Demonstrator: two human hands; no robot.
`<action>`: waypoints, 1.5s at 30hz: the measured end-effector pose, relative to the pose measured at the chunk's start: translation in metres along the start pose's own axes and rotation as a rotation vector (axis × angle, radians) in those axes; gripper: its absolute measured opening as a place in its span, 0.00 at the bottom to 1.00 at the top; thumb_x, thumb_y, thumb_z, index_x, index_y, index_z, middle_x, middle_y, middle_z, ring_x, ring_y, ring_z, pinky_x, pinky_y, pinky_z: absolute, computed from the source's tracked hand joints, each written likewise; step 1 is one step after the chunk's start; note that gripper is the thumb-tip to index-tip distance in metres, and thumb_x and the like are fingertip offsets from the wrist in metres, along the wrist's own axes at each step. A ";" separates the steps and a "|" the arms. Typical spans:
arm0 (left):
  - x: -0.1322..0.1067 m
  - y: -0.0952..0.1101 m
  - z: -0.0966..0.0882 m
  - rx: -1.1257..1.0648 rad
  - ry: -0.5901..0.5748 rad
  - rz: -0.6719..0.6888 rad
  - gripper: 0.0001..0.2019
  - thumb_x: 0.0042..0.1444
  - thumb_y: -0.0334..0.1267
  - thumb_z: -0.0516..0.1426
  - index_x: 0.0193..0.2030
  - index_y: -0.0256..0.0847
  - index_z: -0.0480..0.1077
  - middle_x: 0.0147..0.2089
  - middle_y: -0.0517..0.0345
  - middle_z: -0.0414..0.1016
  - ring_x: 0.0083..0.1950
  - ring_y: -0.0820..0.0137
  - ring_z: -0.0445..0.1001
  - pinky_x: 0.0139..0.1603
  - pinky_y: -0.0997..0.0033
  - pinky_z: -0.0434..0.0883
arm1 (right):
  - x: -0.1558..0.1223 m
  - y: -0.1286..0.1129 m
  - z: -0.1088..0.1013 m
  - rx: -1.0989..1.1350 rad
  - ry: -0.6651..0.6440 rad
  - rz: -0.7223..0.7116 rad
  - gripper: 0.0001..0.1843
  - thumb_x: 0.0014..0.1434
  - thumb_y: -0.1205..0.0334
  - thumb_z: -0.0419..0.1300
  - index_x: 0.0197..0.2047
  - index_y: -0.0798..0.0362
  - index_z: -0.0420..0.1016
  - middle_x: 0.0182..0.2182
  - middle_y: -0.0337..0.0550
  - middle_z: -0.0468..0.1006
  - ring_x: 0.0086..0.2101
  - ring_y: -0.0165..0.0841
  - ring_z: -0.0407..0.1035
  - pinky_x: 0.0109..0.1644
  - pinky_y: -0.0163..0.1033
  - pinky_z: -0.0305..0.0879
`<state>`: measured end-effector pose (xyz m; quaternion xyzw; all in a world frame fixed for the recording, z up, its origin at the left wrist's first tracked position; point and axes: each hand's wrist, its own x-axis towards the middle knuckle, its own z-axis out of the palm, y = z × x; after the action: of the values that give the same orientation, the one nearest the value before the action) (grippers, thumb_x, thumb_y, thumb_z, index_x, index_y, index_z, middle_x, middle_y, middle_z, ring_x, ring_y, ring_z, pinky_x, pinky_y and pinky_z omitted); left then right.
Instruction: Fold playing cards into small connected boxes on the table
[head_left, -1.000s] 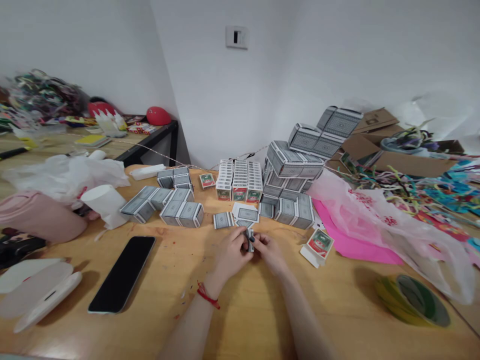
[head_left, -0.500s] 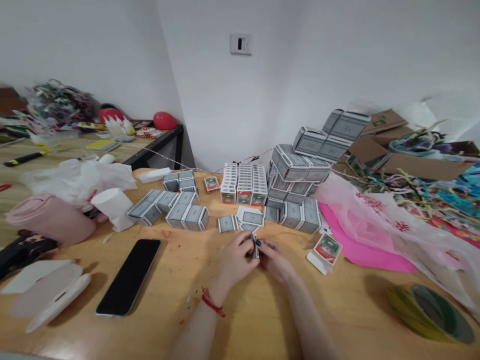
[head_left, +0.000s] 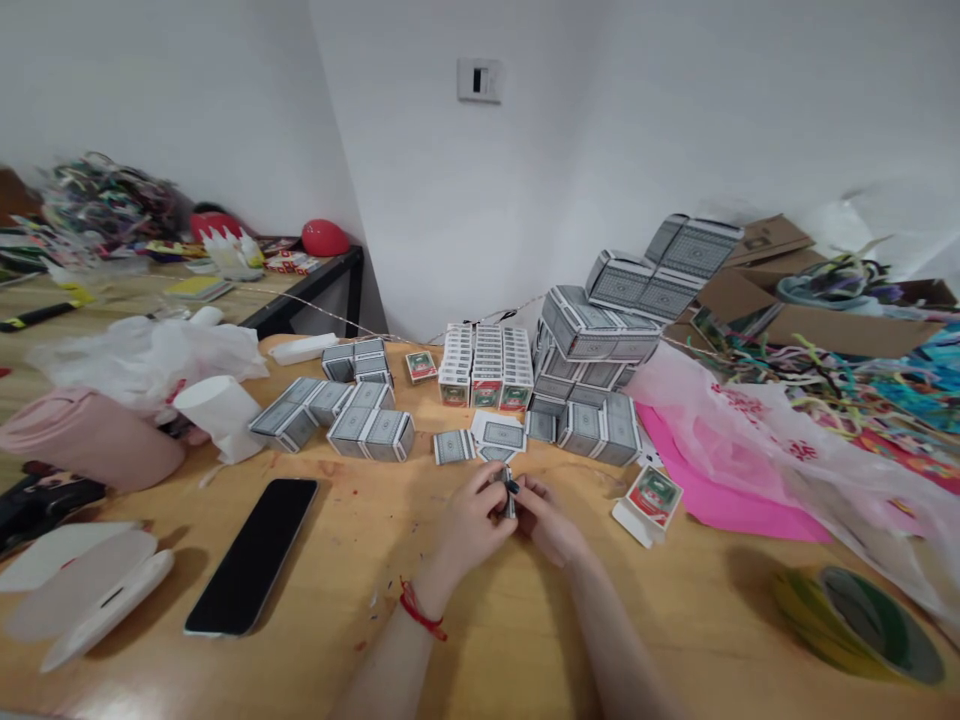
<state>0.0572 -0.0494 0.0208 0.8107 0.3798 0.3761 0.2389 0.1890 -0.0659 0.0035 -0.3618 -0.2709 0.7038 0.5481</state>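
My left hand (head_left: pixel 476 515), with a red string bracelet at the wrist, is closed round a small grey-and-white playing-card piece (head_left: pixel 510 503) seen edge-on. From the other side my right hand (head_left: pixel 550 520) pinches the same piece; the fingers hide most of it. Just beyond the hands lie loose playing cards (head_left: pixel 502 434), grey backs up. Left of these sits a small card block (head_left: pixel 453 446). Grey card-covered blocks (head_left: pixel 371 433) stand farther left, and more are stacked into a tall pile (head_left: pixel 600 325) behind on the right. An opened card box (head_left: pixel 654 498) lies right of my hands.
Rows of boxed card decks (head_left: pixel 486 365) stand by the wall. A black phone (head_left: pixel 253 555) and a white paper roll (head_left: pixel 219 415) lie left. Yellow-green tape (head_left: pixel 814 610), pink paper (head_left: pixel 731 500) and a cardboard box (head_left: pixel 840 330) are at the right.
The view has shifted slightly, so most things sit a little farther left. Both hands stay on the card piece, with the fingers barely moved.
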 end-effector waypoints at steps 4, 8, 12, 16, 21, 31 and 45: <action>0.000 0.003 -0.002 -0.085 -0.079 -0.056 0.07 0.43 0.24 0.54 0.22 0.39 0.62 0.54 0.51 0.65 0.49 0.66 0.69 0.46 0.64 0.68 | 0.002 0.001 -0.005 -0.151 0.090 -0.065 0.16 0.42 0.54 0.67 0.23 0.53 0.65 0.19 0.34 0.67 0.21 0.26 0.61 0.25 0.32 0.55; 0.003 0.006 -0.001 -0.395 -0.050 -0.164 0.05 0.44 0.25 0.55 0.27 0.39 0.65 0.56 0.49 0.61 0.55 0.63 0.64 0.51 0.62 0.66 | 0.006 0.001 -0.012 -0.296 0.261 -0.199 0.19 0.41 0.52 0.67 0.22 0.52 0.61 0.18 0.32 0.63 0.21 0.26 0.57 0.24 0.32 0.52; 0.005 -0.001 0.008 -0.880 -0.015 -0.456 0.05 0.48 0.35 0.57 0.31 0.37 0.67 0.54 0.48 0.62 0.42 0.68 0.71 0.44 0.64 0.70 | 0.007 -0.004 -0.013 -0.378 0.334 -0.350 0.18 0.41 0.53 0.67 0.25 0.51 0.61 0.21 0.32 0.64 0.23 0.28 0.59 0.28 0.34 0.55; 0.006 -0.011 0.013 -1.209 0.031 -0.790 0.12 0.51 0.45 0.56 0.35 0.38 0.66 0.35 0.55 0.72 0.34 0.70 0.73 0.40 0.62 0.72 | 0.003 -0.006 -0.004 -0.404 0.244 -0.398 0.18 0.42 0.56 0.67 0.29 0.49 0.61 0.27 0.35 0.68 0.29 0.30 0.64 0.32 0.34 0.58; 0.006 -0.016 0.004 -1.386 -0.168 -0.881 0.15 0.51 0.47 0.57 0.40 0.39 0.68 0.37 0.54 0.75 0.33 0.71 0.74 0.43 0.61 0.72 | -0.002 -0.002 0.005 -0.457 0.179 -0.442 0.21 0.43 0.61 0.66 0.37 0.47 0.59 0.34 0.37 0.70 0.36 0.33 0.67 0.41 0.38 0.62; 0.003 -0.026 -0.007 -1.439 -0.184 -0.790 0.11 0.46 0.36 0.63 0.35 0.38 0.67 0.40 0.56 0.74 0.42 0.68 0.74 0.52 0.59 0.67 | 0.003 0.002 -0.008 -0.539 0.262 -0.400 0.37 0.39 0.60 0.69 0.53 0.46 0.64 0.49 0.47 0.70 0.46 0.40 0.66 0.49 0.47 0.63; 0.011 -0.013 -0.014 -1.043 -0.249 -0.555 0.18 0.36 0.37 0.67 0.29 0.37 0.62 0.33 0.60 0.69 0.35 0.74 0.68 0.38 0.74 0.64 | -0.005 -0.017 -0.006 -0.360 0.116 -0.307 0.27 0.42 0.56 0.68 0.47 0.48 0.72 0.41 0.45 0.75 0.40 0.39 0.69 0.48 0.47 0.64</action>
<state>0.0458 -0.0314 0.0253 0.4952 0.3116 0.3385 0.7369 0.2044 -0.0664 0.0139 -0.4478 -0.4120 0.5306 0.5901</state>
